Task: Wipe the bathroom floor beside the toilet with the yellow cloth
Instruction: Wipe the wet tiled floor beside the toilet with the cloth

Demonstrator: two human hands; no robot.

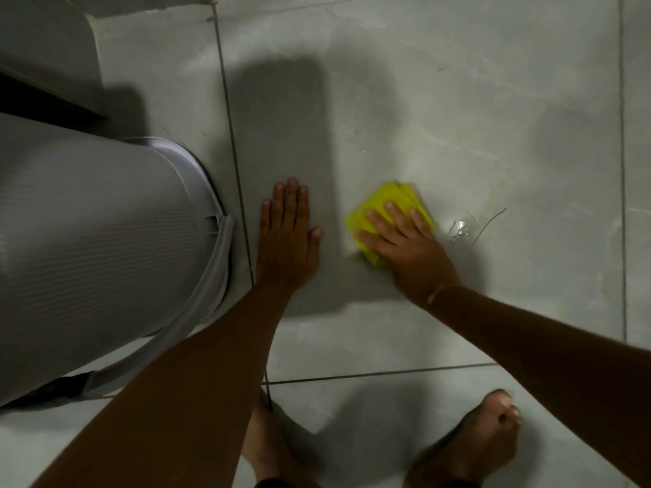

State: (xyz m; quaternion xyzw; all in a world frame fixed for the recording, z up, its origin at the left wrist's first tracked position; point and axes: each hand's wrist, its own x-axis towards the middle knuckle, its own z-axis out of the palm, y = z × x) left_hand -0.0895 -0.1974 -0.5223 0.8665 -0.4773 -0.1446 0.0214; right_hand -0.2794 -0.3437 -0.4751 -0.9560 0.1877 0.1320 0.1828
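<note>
A folded yellow cloth (380,209) lies flat on the grey tiled floor (475,100). My right hand (405,244) presses down on it with the fingers spread over the cloth. Just right of the cloth there is a small wet patch (461,230) with a thin dark line. My left hand (287,237) rests palm-down on the floor to the left of the cloth, fingers together, holding nothing. The toilet's white base (45,47) shows at the top left corner.
A ribbed grey plastic bin (98,241) with a loose handle stands at the left, close to my left forearm. My two bare feet (472,445) stand on the tiles at the bottom. Dark grout lines cross the floor.
</note>
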